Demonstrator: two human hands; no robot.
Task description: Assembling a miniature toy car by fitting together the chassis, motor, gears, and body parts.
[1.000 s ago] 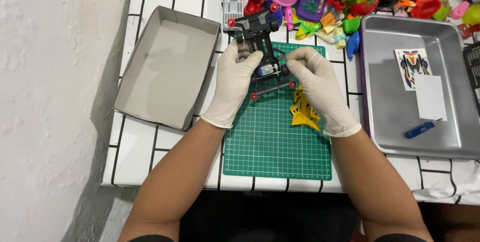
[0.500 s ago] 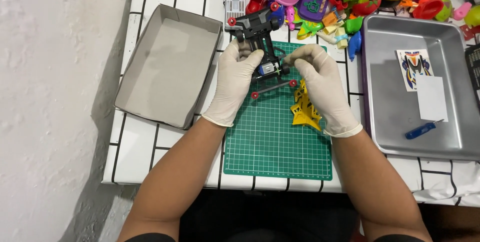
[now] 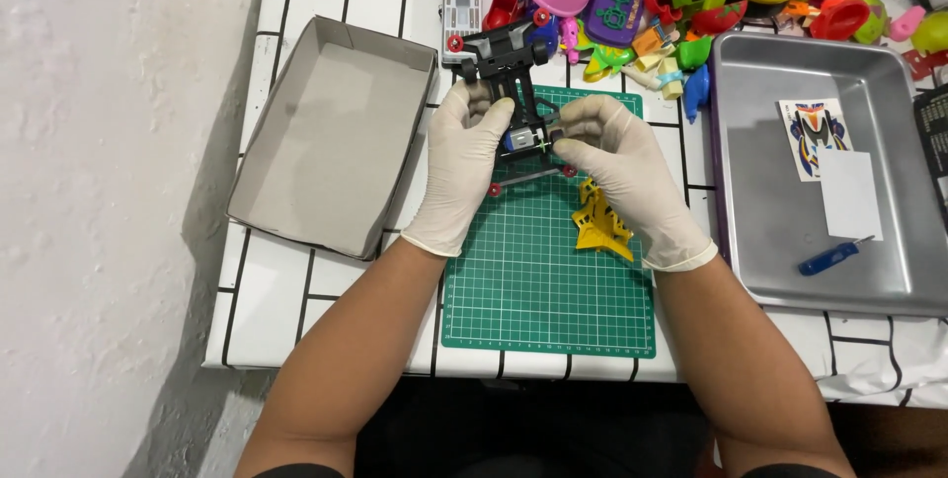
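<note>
Toy car chassis [image 3: 513,93] unmoved; right hand [image 3: 617,167] shifted onto its middle w/ left hand [image 3: 464,157].

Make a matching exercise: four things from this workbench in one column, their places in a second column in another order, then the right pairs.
Things:
1. black toy car chassis
2. yellow plastic part
3. blue screwdriver
4. grey cardboard box

Places:
A. inside the metal tray
B. lying on the green cutting mat, beside the right hand
C. held between the left hand and the right hand
D. open, left of the mat

Pairs: 1-C, 2-B, 3-A, 4-D
</note>
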